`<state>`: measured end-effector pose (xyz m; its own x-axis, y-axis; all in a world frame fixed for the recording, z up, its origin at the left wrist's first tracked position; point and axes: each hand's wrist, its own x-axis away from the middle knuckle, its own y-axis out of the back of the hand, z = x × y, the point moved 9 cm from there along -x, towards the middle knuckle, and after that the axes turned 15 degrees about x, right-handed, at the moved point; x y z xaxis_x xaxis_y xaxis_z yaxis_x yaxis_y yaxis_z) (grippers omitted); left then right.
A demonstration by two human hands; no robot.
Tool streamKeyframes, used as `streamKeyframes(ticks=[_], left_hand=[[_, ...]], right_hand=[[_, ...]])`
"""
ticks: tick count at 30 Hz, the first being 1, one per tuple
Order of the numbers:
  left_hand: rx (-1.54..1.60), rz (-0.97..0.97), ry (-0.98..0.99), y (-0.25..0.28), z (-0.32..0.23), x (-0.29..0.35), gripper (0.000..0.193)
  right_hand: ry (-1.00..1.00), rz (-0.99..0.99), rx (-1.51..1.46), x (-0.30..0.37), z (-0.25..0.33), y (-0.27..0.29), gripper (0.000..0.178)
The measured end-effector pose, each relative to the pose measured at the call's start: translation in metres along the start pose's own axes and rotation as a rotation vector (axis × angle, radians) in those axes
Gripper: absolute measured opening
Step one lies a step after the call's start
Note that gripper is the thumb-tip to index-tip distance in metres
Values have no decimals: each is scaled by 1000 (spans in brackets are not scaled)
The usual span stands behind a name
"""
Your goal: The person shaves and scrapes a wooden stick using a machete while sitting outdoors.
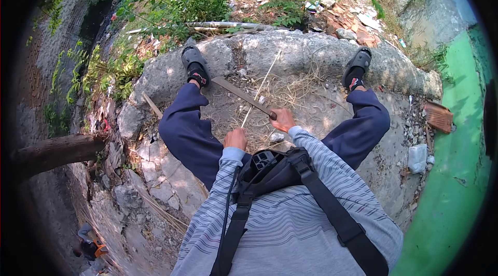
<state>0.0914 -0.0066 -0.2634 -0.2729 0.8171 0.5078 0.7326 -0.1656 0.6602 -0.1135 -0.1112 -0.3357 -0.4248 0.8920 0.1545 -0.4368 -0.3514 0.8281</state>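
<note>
My left hand [236, 138] is closed around the lower end of a thin pale stick [263, 85], which slants up and away to the right toward the stone ledge. In my right hand [283, 120] is the handle of a machete [239, 94], its long dark blade pointing to the far left. The blade crosses the stick at about its middle; whether the two touch I cannot tell. Thin pale shavings [290, 94] lie scattered on the ground beyond my hands, between my spread feet.
A rough stone ledge [290, 50] curves under my shoes, with leafy plants [194, 1] behind it. At the right are a green wall [448, 136], a brown plastic basket [439, 117] and a whitish block [416, 158]. A log [62, 152] juts in at left. Another person [91, 245] is at lower left.
</note>
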Motion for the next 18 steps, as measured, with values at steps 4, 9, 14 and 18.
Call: streamKeyframes(ticks=[4, 9, 14, 18], left_hand=[[-99, -10, -27, 8, -13, 8, 36], [-83, 13, -11, 14, -15, 13, 35], [-123, 6, -12, 22, -23, 16, 37], [-122, 4, -29, 21, -26, 24, 37]], right_hand=[[60, -37, -24, 9, 12, 11, 17], [-59, -12, 13, -2, -10, 10, 15], [124, -81, -29, 8, 8, 13, 17], [-89, -57, -44, -7, -30, 10, 18]])
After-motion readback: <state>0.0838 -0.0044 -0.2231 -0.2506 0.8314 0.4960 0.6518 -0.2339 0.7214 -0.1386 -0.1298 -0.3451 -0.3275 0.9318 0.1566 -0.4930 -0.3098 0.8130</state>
